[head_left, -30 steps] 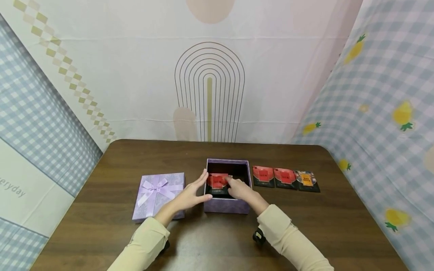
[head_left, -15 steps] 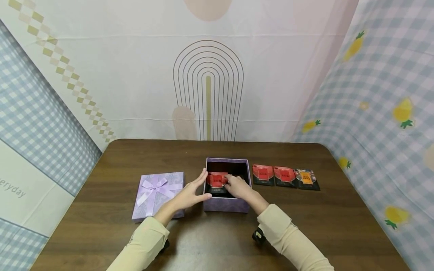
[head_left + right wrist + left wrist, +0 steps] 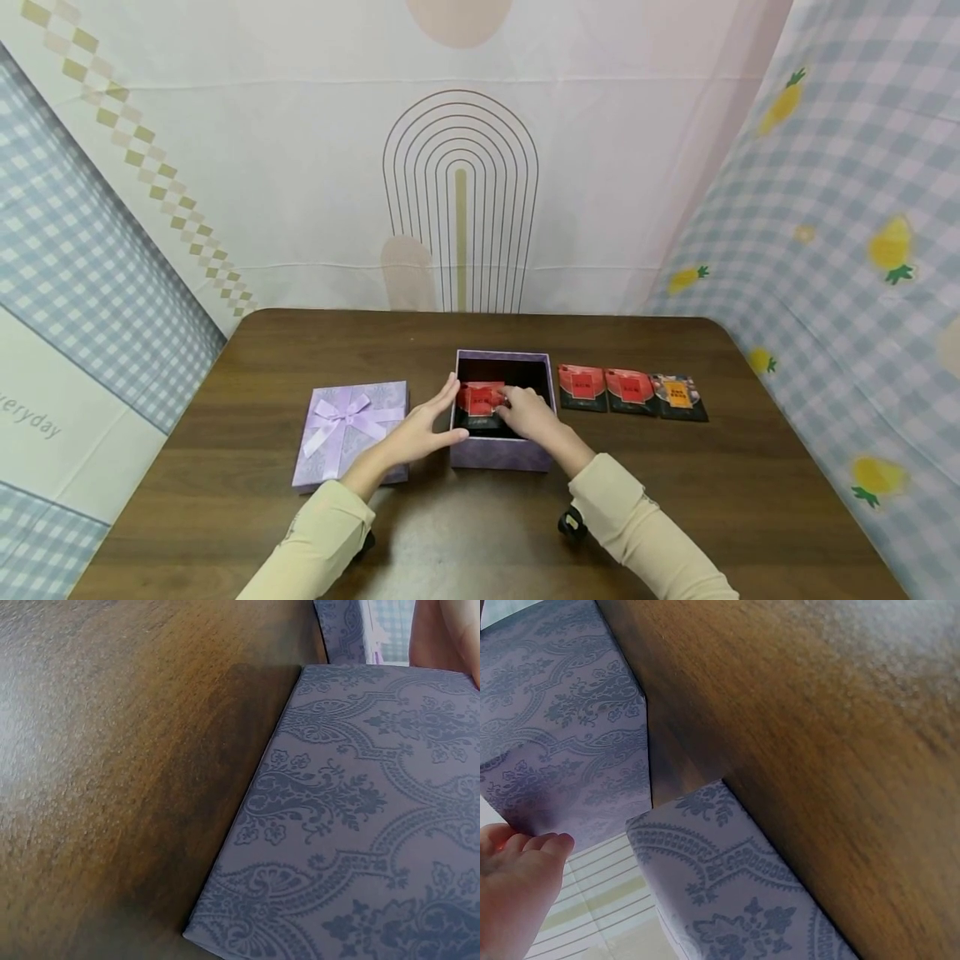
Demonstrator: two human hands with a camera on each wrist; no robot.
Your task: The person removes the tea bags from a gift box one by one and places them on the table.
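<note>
A lidless purple patterned box stands near the middle of the table in the head view. Inside it, on the left, lies a red-and-black packet. My right hand reaches into the box, thumb and index fingertips at the packet's right edge; I cannot tell whether they pinch it. My left hand is spread along the box's left side, thumb near the front corner and the other fingertips at the side wall. In the left wrist view its fingers lie at the patterned box wall.
Left of the box lies its lilac lid with a ribbon bow. Two red-and-black packets and an orange-labelled packet lie in a row on the brown table at the right. Patterned cloth hangs behind and beside the table.
Over the red packet, my right index finger has gone from pointing out to bent, with the thumb now showing beside the packet's edge. My left hand has stayed at the box.
</note>
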